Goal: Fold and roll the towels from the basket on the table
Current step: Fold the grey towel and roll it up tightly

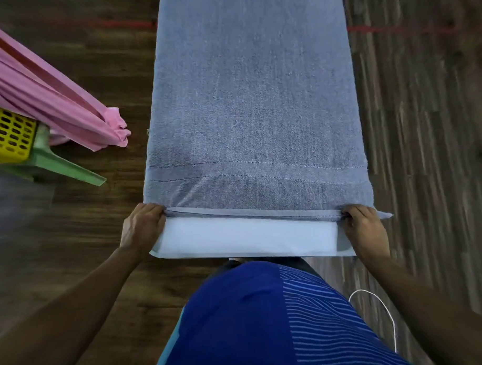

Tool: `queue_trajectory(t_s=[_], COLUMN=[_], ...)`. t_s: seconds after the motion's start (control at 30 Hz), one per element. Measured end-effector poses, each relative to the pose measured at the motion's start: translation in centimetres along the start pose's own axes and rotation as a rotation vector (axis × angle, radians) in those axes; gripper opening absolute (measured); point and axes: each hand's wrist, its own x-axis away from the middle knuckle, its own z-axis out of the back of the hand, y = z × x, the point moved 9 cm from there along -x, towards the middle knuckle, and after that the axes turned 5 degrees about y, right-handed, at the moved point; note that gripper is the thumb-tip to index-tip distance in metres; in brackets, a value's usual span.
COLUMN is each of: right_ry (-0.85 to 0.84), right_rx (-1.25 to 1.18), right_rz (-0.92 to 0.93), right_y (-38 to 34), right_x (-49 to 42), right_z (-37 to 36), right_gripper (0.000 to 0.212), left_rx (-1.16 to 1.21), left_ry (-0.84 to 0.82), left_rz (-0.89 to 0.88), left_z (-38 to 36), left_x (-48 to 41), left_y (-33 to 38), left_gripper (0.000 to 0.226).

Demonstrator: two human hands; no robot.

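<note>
The grey towel (pixel 251 100) lay folded, not yet rolled; left hand (pixel 144 225) and right hand (pixel 365 230) pinched its near hem. A pink towel (pixel 46 99) hung from the basket (pixel 9 138).

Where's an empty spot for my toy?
Bare wood lies right of the grey towel, and a narrower strip between it and the pink towel. The towel's near edge is crowded: the left hand and right hand grip it.

The towel (pixel 254 87) is grey-blue with a stitched band; the worktop (pixel 249 237) is pale white. The second towel (pixel 46 93) is pink, the basket (pixel 9 136) yellow with gridded slots, the floor (pixel 96 232) dark wood-grain, the shirt (pixel 243 319) striped blue.
</note>
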Motion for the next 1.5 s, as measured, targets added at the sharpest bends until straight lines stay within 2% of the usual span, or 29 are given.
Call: queue_trajectory(t_s=[0.2,0.3,0.4,0.53,0.6,0.73,0.87,1.03,1.17,1.33,1.5], right_ry=[-0.080,-0.147,-0.186,-0.006,0.017,-0.032,-0.044,-0.033,-0.009,0.006,-0.040], right_rx=[-0.017,-0.030,0.034,0.146,0.044,-0.004,-0.061,-0.042,0.036,0.086,0.074], right_rz=[0.003,0.014,-0.095,-0.066,-0.054,0.080,0.107,0.151,0.180,0.147,0.110], right_y=[0.0,0.2,1.0,0.3,-0.3,-2.2,-2.8,-2.5,-2.4,-2.2,-2.4], right_x=[-1.1,-1.7,-2.6,-3.1,-2.4,-0.2,1.3,1.7,0.6,-0.9,-1.8], right_z=[0.4,-0.1,-0.9,0.1,0.2,-1.2,-2.1,-2.2,-1.9,-1.5,-0.8], right_gripper=[0.020,0.008,0.012,0.013,0.011,0.026,0.034,0.036,0.038,0.033,0.031], left_rx=[-0.088,-0.109,-0.113,-0.138,-0.058,0.129,0.084,0.014,0.021,0.046,0.038], left_ry=[-0.027,-0.037,-0.062,0.036,0.092,0.176,0.150,0.153,0.119,0.084,0.067], left_rz=[-0.028,0.005,0.125,0.197,0.190,0.157,-0.083,-0.146,-0.102,-0.053,-0.038], left_z=[-0.5,-0.4,-0.8,-0.3,-0.3,-0.7,-1.6,-1.6,-1.0,-0.5,-0.5], left_x=[0.3,0.3,-0.6,-1.3,-1.2,0.1,1.7,1.9,1.0,0.0,-0.2], left_y=[-0.2,-0.1,-0.8,-0.8,-0.1,1.3,4.2,3.9,3.5,3.8,3.5], left_gripper=[0.037,0.035,0.025,0.013,0.014,0.015,0.027,0.031,0.024,0.029,0.017])
